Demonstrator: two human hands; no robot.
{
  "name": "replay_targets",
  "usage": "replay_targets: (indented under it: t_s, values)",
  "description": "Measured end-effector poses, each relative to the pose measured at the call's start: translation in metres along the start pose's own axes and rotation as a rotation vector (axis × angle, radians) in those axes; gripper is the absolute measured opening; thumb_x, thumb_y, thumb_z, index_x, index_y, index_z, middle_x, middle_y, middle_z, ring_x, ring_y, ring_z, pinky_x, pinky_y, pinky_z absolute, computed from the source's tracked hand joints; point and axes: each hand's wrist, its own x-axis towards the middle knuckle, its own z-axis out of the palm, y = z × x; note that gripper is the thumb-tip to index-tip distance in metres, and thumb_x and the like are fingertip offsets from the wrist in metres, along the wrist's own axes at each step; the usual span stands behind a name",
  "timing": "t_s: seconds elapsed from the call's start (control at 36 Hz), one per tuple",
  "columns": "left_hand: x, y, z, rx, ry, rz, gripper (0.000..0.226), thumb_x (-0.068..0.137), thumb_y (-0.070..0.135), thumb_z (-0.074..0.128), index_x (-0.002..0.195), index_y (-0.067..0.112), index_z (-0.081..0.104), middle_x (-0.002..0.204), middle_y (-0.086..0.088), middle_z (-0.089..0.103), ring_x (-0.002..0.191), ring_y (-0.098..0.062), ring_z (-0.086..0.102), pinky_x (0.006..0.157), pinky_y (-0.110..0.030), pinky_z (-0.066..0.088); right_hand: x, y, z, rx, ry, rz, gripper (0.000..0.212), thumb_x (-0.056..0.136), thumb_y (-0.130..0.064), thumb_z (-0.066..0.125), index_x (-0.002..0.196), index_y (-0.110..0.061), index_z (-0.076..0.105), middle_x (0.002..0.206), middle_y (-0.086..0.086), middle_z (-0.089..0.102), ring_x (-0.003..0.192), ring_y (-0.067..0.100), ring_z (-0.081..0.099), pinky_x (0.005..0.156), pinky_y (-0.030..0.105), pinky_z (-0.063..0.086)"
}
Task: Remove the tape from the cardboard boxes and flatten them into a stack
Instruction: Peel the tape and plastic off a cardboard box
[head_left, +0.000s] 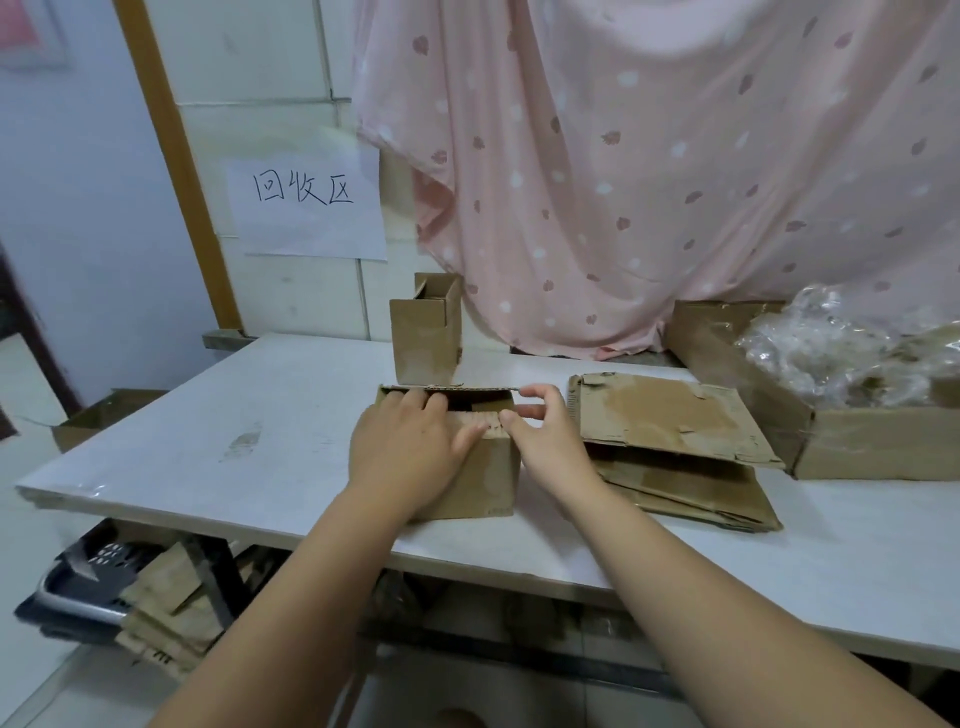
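The small box (478, 483) stands open on the tabletop (234, 415). The left hand (410, 447) lies across its top, fingers (415, 402) straight. The right hand (545, 436) pinches its rim. The big box (872, 452) holds crumpled plastic (831, 353).

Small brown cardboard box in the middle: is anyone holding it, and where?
Yes. The right hand pinches the small brown cardboard box at its top right corner; the left hand rests flat across its near top edge.
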Motion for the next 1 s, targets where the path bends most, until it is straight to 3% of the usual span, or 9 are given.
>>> replay_targets:
  t_s: [0.17, 0.39, 0.47, 0.56, 0.64, 0.78, 0.86, 0.92, 1.0]
  values:
    - [-0.001, -0.014, -0.015, -0.096, -0.258, -0.110, 0.064, 0.082, 0.072, 0.040, 0.124, 0.024, 0.047, 0.134, 0.002, 0.047, 0.128, -0.024, 0.036, 0.107, -0.049, 0.025, -0.004, -0.004, 0.002, -0.041, -0.037, -0.049, 0.025, 0.097, -0.035, 0.047, 0.115, -0.024, 0.060, 0.113, -0.008, 0.061, 0.110, 0.013, 0.055, 0.098, 0.038, 0.045]
    - [-0.015, -0.020, -0.037, -0.349, -0.077, 0.063, 0.016, 0.089, 0.031, 0.060, 0.096, 0.021, 0.050, 0.103, 0.011, 0.050, 0.108, -0.016, 0.036, 0.077, -0.024, 0.030, -0.005, -0.043, -0.010, 0.241, -0.259, 0.255, 0.052, 0.099, -0.054, 0.029, 0.096, -0.025, 0.071, 0.097, -0.001, 0.067, 0.094, 0.020, 0.058, 0.093, 0.046, 0.047]
    - [-0.020, -0.027, -0.046, -0.462, -0.126, 0.144, 0.014, 0.090, 0.036, 0.057, 0.084, 0.026, 0.064, 0.119, 0.011, 0.061, 0.105, -0.005, 0.045, 0.077, -0.019, 0.033, -0.004, -0.051, -0.018, 0.027, -0.413, 0.192, 0.026, 0.097, -0.036, 0.048, 0.118, -0.031, 0.063, 0.111, -0.004, 0.062, 0.105, 0.021, 0.057, 0.094, 0.053, 0.047]
    - [-0.028, -0.031, -0.058, -0.568, -0.246, 0.148, 0.032, 0.094, 0.042, 0.047, 0.069, 0.033, 0.065, 0.138, 0.017, 0.048, 0.106, 0.004, 0.045, 0.082, -0.019, 0.034, -0.007, -0.056, -0.017, -0.214, -0.536, 0.162, 0.048, 0.090, -0.027, 0.062, 0.134, -0.035, 0.047, 0.125, -0.004, 0.053, 0.112, 0.021, 0.054, 0.086, 0.050, 0.053]
    - [-0.033, -0.036, -0.062, -0.574, -0.337, 0.103, 0.039, 0.094, 0.044, 0.045, 0.083, 0.017, 0.072, 0.148, 0.013, 0.036, 0.114, -0.003, 0.045, 0.090, -0.024, 0.036, -0.015, -0.059, -0.005, -0.493, -0.507, 0.092, 0.054, 0.080, -0.043, 0.070, 0.127, -0.034, 0.045, 0.124, 0.005, 0.042, 0.102, 0.024, 0.053, 0.068, 0.037, 0.057]
    - [-0.042, -0.033, -0.059, -0.388, -0.485, 0.001, 0.029, 0.096, 0.027, 0.047, 0.118, 0.033, 0.064, 0.158, 0.001, -0.011, 0.146, -0.023, -0.006, 0.117, -0.037, 0.001, -0.028, -0.050, 0.013, -0.705, -0.327, -0.104, 0.038, 0.081, -0.022, 0.061, 0.111, -0.026, 0.038, 0.116, 0.007, 0.027, 0.069, 0.018, 0.048, 0.059, 0.028, 0.038]
    - [-0.045, -0.028, -0.048, -0.341, -0.439, -0.085, 0.039, 0.094, 0.024, 0.044, 0.131, 0.034, 0.052, 0.153, 0.004, -0.030, 0.137, -0.027, 0.031, 0.112, -0.035, 0.028, -0.034, -0.045, 0.018, -0.627, -0.234, -0.114, 0.032, 0.082, -0.020, 0.053, 0.104, -0.030, 0.032, 0.120, 0.008, 0.021, 0.066, 0.023, 0.052, 0.058, 0.027, 0.038]
    - [-0.048, -0.025, -0.040, -0.285, -0.341, -0.082, 0.025, 0.095, 0.031, 0.044, 0.115, 0.031, 0.059, 0.152, 0.000, -0.032, 0.105, -0.021, 0.058, 0.093, -0.031, 0.044, -0.037, -0.041, 0.021, -0.612, -0.180, -0.125, 0.033, 0.081, -0.018, 0.049, 0.099, -0.036, 0.027, 0.134, 0.012, 0.015, 0.073, 0.029, 0.053, 0.068, 0.033, 0.044]
    - [-0.052, -0.022, -0.026, -0.251, -0.199, -0.024, 0.017, 0.096, 0.039, 0.045, 0.099, 0.023, 0.049, 0.154, -0.008, -0.027, 0.086, -0.020, 0.059, 0.078, -0.029, 0.045, -0.041, -0.037, 0.021, -0.571, -0.131, -0.150, 0.036, 0.082, -0.016, 0.044, 0.102, -0.040, 0.025, 0.146, 0.009, 0.004, 0.092, 0.035, 0.052, 0.080, 0.039, 0.046]
